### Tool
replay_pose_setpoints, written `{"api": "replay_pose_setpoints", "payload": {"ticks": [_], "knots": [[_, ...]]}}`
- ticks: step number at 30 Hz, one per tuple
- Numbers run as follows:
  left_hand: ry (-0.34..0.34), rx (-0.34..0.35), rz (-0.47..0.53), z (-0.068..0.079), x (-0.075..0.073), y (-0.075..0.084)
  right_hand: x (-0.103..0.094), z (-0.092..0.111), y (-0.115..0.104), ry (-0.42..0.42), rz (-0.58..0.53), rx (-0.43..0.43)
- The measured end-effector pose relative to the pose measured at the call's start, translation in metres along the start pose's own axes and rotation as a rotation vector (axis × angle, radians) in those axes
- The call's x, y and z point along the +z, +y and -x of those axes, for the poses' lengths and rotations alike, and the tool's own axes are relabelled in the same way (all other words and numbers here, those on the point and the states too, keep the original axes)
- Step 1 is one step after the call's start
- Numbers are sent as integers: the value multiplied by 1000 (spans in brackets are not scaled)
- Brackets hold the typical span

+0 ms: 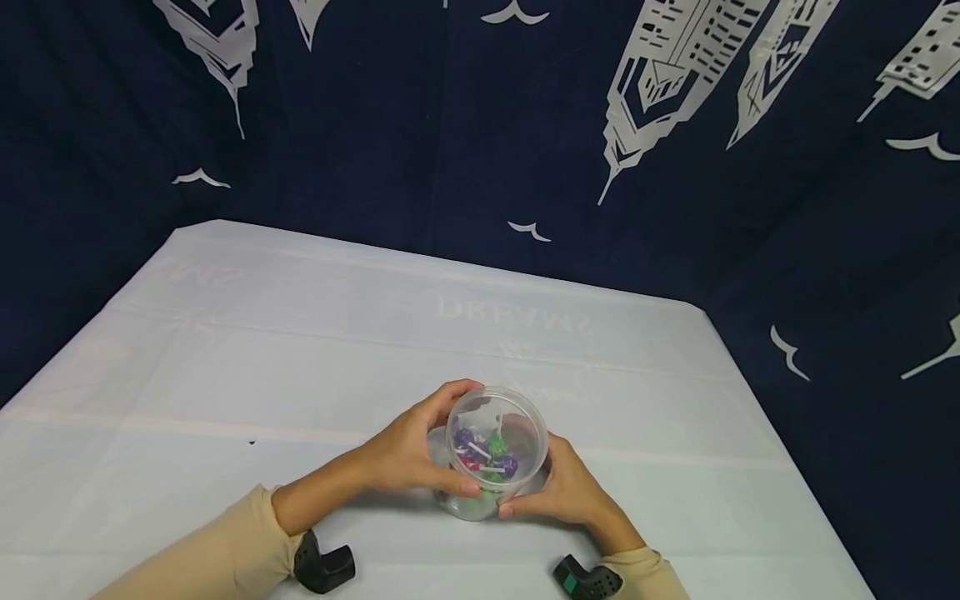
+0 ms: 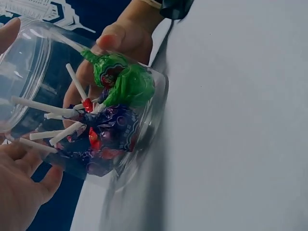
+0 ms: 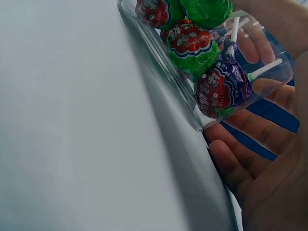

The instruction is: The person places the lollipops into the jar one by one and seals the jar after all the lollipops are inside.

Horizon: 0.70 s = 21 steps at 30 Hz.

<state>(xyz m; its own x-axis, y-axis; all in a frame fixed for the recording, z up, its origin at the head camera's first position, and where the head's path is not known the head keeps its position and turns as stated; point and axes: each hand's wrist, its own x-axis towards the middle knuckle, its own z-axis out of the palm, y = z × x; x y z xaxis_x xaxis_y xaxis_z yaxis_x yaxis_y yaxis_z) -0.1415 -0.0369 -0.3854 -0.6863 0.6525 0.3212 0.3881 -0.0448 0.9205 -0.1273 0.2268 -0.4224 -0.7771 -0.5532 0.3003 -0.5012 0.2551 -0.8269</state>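
Observation:
A clear plastic jar (image 1: 467, 505) with a round rim stands between both hands, near the front of the table. Inside lie several lollipops (image 2: 115, 125) in green, purple and red wrappers with white sticks. My left hand (image 1: 412, 442) grips the jar from the left, its thumb across the front and its fingers round the far side near the rim. From the right, my right hand (image 1: 573, 492) holds the jar lower down, thumb at the front. In the right wrist view the right-hand fingers (image 3: 245, 130) curve round the jar beside the wrapped candy.
A white cloth (image 1: 315, 350) covers the table. A small dark speck (image 1: 252, 442) lies on it to the left. Behind and beside the table hangs a navy curtain (image 1: 420, 167) with white building and bird prints. Each wrist wears a black device (image 1: 324, 567).

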Motion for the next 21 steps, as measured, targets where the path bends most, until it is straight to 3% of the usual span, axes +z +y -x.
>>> {"api": "replay_pose_setpoints", "payload": {"ticks": [6, 10, 21], "knots": [[81, 5, -49, 0, 13, 5, -1, 0, -1, 3, 12, 28], [121, -11, -58, -1, 13, 6, -1, 0, -1, 10, 36, 35], [-38, 8, -17, -5, -6, -4, -1, 0, -2, -10, 14, 36]]}}
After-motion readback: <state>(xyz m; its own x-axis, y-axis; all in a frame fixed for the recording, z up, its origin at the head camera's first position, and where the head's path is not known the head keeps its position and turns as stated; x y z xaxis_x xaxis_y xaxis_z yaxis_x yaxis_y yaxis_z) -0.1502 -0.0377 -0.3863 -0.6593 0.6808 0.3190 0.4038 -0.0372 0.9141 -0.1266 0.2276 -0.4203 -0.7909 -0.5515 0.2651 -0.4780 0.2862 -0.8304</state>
